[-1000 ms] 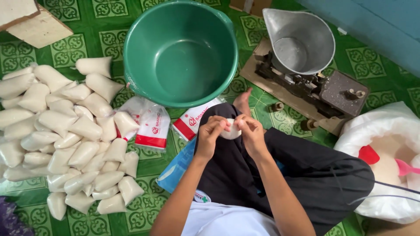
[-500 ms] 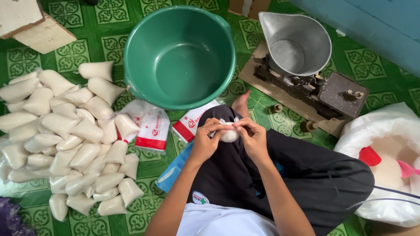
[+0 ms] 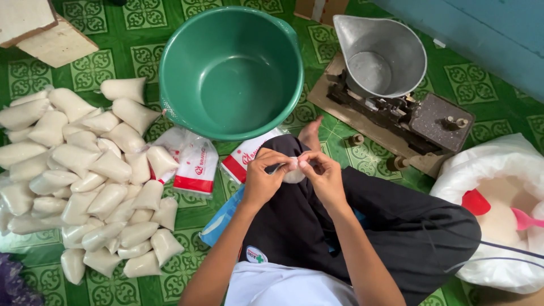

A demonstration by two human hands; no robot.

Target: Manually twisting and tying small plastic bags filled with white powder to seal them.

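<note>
Small filled bag (image 3: 294, 171): a little clear packet of white grain is sitting between the two hands, above the person's crossed legs in dark trousers (image 3: 362, 226); it is only partly showing, as the fingers are covering most of it.
Left hand (image 3: 262, 180): it is curling in from the left, thumb and fingertips pinching the bag's upper edge.
Right hand (image 3: 324, 177): it is closing in from the right, fingers pressed together on the same neck of the bag.
Bearing of bag to hands: it is lying directly between them, touching both; neither hand is nearer.
Long axis: the bag's body is hanging below the pinched neck, roughly toward the lap; the exact tilt cannot be told.
Pile of filled bags (image 3: 85, 175): it is lying on the green tiled floor (image 3: 187, 209), well off to the person's left.
Green basin (image 3: 231, 71): it is standing empty ahead of the hands.
Balance scale with metal scoop (image 3: 391, 85): it is standing ahead and to the right.
White sack (image 3: 498, 187): it is lying open at the right, with a red scoop (image 3: 475, 202) resting in the grain.
Printed wrappers (image 3: 195, 165): they are lying flat between the pile and the legs.
</note>
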